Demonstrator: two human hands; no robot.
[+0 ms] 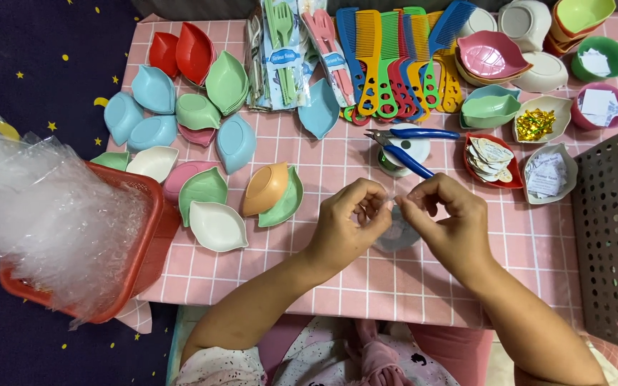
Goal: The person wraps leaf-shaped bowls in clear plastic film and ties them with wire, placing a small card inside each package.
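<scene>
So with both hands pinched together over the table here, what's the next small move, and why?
Probably draw the hands apart a little. The left hand and right hand meet fingertip to fingertip on something thin and clear, too small to identify, just above a clear round thing on the pink tablecloth. The blue-handled pliers lie untouched behind, so the work seems finger-only for now.

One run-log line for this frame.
left hand: pinching small clear piece | right hand: pinching same piece | blue pliers: beyond hands | table: pink grid
</scene>
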